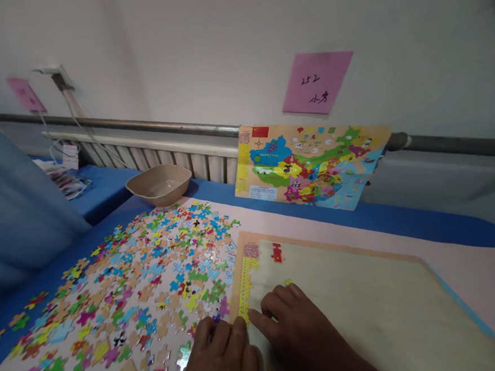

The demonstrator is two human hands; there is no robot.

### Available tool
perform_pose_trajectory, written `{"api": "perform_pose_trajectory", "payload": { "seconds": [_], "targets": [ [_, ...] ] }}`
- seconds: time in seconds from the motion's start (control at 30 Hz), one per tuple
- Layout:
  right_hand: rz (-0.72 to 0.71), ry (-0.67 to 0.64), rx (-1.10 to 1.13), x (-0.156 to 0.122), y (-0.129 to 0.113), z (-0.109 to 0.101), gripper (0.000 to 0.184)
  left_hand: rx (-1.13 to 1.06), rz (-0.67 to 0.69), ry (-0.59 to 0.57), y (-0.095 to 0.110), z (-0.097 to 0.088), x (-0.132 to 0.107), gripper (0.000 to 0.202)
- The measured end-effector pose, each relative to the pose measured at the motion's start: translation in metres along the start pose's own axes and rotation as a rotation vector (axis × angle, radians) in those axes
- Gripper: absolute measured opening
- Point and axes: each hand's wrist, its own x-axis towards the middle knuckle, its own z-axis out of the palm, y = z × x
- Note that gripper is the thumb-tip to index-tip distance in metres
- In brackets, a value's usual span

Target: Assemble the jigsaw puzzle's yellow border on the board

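The left hand [222, 345] pressed bent fingers down by the puzzle board's [357, 296] left edge, at the yellow strip [243, 287]; the right hand [293, 321] curled over the board, thumb apart from the fingers. Whether either pinched a piece, I could not tell. Loose puzzle pieces [102, 350] covered the pink sheet [469, 271] left of the board; red pieces [277, 253] lay near its upper left corner. They seemed light, stiff and slippery, with bendable knobs, best gripped by their rims. Their lobed, printed faces looked glossy, the board's cream base smooth.
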Motion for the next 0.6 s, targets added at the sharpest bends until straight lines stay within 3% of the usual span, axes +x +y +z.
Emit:
{"api": "perform_pose_trajectory", "payload": {
  "seconds": [0.4, 0.6],
  "targets": [
    [0.002, 0.018, -0.023, 0.0006, -0.0012, 0.0004, 0.027, 0.016, 0.01, 0.006, -0.0013, -0.0003, -0.0004, 0.014],
    [0.122, 0.038, 0.105, -0.0008, -0.0015, 0.0079, 0.028, 0.018, 0.039, 0.044, -0.0024, 0.0019, -0.0008, 0.018]
  ]
}}
